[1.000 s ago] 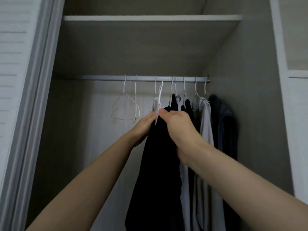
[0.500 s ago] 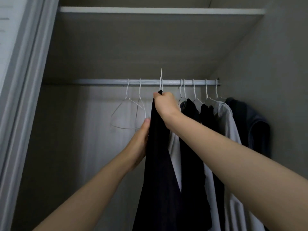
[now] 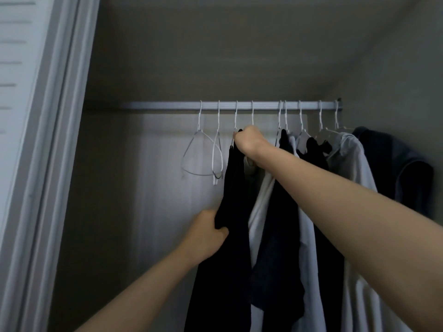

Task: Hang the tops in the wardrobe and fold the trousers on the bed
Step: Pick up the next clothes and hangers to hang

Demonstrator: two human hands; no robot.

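A black top hangs on a white wire hanger whose hook is over the wardrobe rail. My right hand grips the hanger's neck at the top of the garment, just under the rail. Lower down, my left hand pinches the black top's left edge. To the right hang several tops: a white one, dark ones and a pale grey shirt, with a navy garment at the far right.
Two bare wire hangers hang on the rail left of the black top. A shelf underside lies above the rail. The white louvred door frame stands at the left; the wardrobe's side wall closes the right.
The hanger's hook went from above the rail down onto it. My left hand slid down the black top's left edge. The view moved closer to the rail.
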